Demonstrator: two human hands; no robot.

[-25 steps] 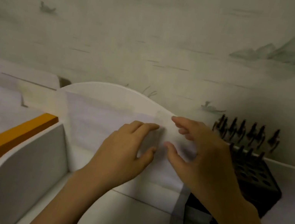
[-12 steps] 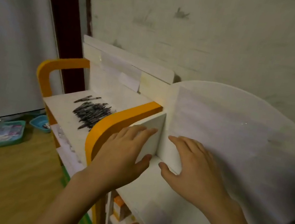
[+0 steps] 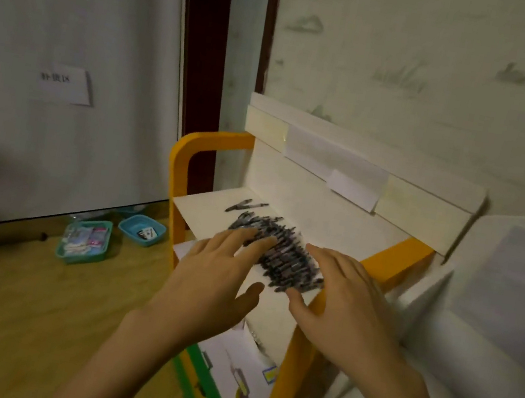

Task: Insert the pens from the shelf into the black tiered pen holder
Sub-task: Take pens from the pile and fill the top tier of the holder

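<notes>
We see the pile of pens (image 3: 279, 257) in the middle of the white shelf (image 3: 203, 210), with bare shelf to its left and behind it. Two loose pens (image 3: 246, 204) lie apart at the back. An orange side rail (image 3: 183, 164) blocks the left, another orange rail (image 3: 397, 256) blocks the right, and a white back board (image 3: 357, 166) closes the rear. Above is open.

I'm looking at what reads as a home or kids' playroom, wallpaper (image 3: 432, 71) showing faint ink-style birds and reeds, wood-look floor (image 3: 9, 313) holding teal baskets (image 3: 86, 244) of small items, a white shelf (image 3: 252, 211) with orange rails sitting against the wall.
</notes>
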